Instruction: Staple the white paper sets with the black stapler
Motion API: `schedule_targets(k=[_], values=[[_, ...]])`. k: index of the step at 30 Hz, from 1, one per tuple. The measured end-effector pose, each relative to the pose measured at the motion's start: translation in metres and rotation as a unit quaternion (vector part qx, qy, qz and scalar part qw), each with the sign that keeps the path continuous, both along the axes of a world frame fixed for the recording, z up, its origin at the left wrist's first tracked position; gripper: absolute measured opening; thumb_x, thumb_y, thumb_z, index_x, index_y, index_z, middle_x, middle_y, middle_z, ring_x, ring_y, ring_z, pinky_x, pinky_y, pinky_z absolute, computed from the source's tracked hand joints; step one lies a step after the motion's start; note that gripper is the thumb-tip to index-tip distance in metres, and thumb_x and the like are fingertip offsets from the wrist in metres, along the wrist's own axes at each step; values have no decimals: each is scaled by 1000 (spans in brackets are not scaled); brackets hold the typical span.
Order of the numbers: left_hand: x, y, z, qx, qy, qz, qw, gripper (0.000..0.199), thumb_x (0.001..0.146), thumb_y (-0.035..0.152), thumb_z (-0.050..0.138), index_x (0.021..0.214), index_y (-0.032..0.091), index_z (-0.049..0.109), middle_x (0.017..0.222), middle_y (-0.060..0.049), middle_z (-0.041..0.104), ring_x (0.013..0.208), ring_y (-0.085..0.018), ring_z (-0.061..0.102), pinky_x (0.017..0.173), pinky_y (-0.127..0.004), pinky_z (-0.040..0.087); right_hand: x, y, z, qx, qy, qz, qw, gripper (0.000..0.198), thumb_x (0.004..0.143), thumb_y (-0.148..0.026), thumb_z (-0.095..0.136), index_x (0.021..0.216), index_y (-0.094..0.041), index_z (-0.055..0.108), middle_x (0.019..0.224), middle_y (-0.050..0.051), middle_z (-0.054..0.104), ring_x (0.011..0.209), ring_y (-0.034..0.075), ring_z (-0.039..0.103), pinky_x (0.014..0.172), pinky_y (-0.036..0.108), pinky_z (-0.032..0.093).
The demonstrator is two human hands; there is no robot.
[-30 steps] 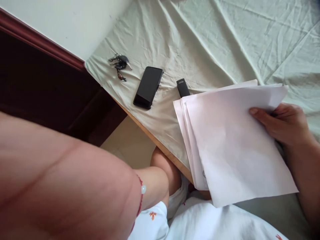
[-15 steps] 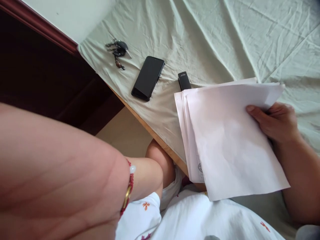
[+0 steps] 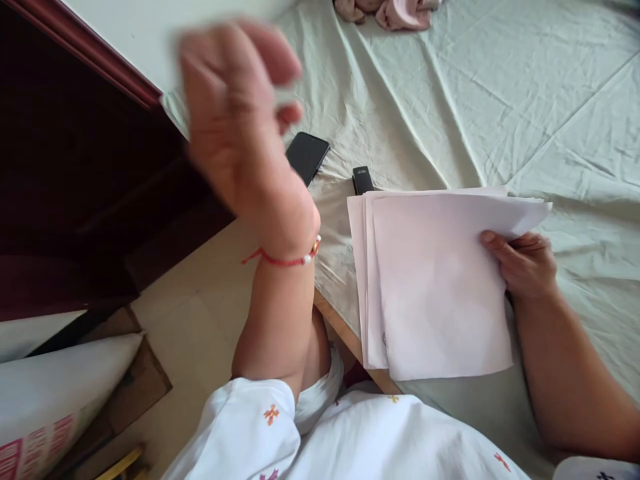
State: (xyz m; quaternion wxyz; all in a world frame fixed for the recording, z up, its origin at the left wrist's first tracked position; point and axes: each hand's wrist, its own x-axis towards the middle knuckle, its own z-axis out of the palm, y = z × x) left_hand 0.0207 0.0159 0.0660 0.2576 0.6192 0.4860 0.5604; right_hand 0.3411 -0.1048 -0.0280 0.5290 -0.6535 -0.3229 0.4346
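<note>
In my head view, my right hand (image 3: 527,267) pinches the papers (image 3: 445,293), near four o'clock, by their two-o'clock edge, maybe so none slip, while my blurry left hand (image 3: 240,120), at eleven, curls loosely, seemingly empty.

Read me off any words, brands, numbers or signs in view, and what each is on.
Nothing legible.
White bag: red lettering, too blurred to read.
Small black device: pale marking, too small to read.
Papers in the right hand: small mark at a sheet's edge, unreadable.
</note>
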Motion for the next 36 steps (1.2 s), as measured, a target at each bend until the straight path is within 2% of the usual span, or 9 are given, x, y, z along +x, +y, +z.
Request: schedule_targets(k=[2, 4, 6, 8, 14, 19, 24, 30, 36], values=[[3, 3, -13, -45, -54, -3, 998, 27, 110, 31, 50, 88, 19, 59, 89, 1, 67, 87, -10, 63, 70, -26, 47, 1, 0, -1, -4, 17, -4, 1000, 31, 57, -44, 100, 71, -23, 82, 68, -1, 76, 51, 9, 61, 49, 19, 54], [2, 6, -28, -138, -36, -63, 988, 30, 103, 36, 62, 78, 19, 59, 76, 1, 64, 74, -10, 60, 63, -27, 44, 3, 0, -3, -8, 20, -4, 1000, 32, 57, -43, 101, 74, -23, 83, 72, -1, 78, 54, 10, 64, 53, 20, 57], [-3, 7, -39, -205, 37, -139, 968, 41, 102, 52, 59, 78, 19, 63, 78, -2, 68, 76, -12, 62, 64, -28, 46, 6, -1, -5, -13, 12, -2, 1000, 32, 57, -43, 101, 76, -23, 83, 77, 0, 80, 59, 11, 67, 56, 21, 59], [-9, 7, -43, -224, 94, -202, 949, 45, 100, 58, 58, 81, 18, 67, 81, -4, 71, 79, -15, 64, 67, -28, 48, 9, -1, -8, -20, -2, 4, 1000, 32, 58, -43, 100, 76, -23, 83, 78, -1, 80, 61, 11, 68, 56, 20, 59], [-15, 5, -33, -262, 176, -305, 899, 21, 92, 35, 67, 91, 16, 75, 86, -3, 74, 80, -15, 65, 73, -26, 47, 17, -4, -13, -44, -78, 32, 996, 33, 60, -47, 98, 70, -21, 79, 67, -4, 72, 56, 8, 60, 51, 18, 53], [-13, 6, -23, -276, 219, -321, 879, 16, 85, 27, 64, 85, 16, 75, 81, -3, 74, 77, -15, 66, 71, -27, 47, 15, -7, -13, -38, -106, 53, 992, 29, 68, -44, 95, 72, -21, 78, 68, -4, 71, 55, 9, 59, 49, 19, 51], [-20, 4, -22, -288, 277, -282, 872, 15, 81, 26, 64, 80, 16, 75, 77, -2, 72, 75, -16, 64, 71, -28, 45, 7, -3, -7, 24, -96, 63, 993, 28, 74, -37, 93, 97, -27, 82, 84, -3, 77, 66, 9, 65, 58, 18, 55], [-30, 0, -24, -282, 339, -249, 862, 16, 81, 30, 67, 80, 15, 73, 76, 0, 68, 79, -15, 63, 75, -27, 44, 7, -1, -9, 17, -105, 50, 993, 24, 71, -37, 95, 90, -27, 83, 81, -3, 78, 65, 9, 64, 60, 18, 57], [-37, 1, -32, -291, 312, -306, 851, 15, 82, 23, 61, 84, 17, 74, 80, -1, 72, 76, -15, 64, 73, -27, 46, 12, -2, -11, 7, -122, 68, 990, 24, 74, -38, 92, 96, -29, 85, 90, -3, 80, 72, 9, 66, 69, 20, 58]])
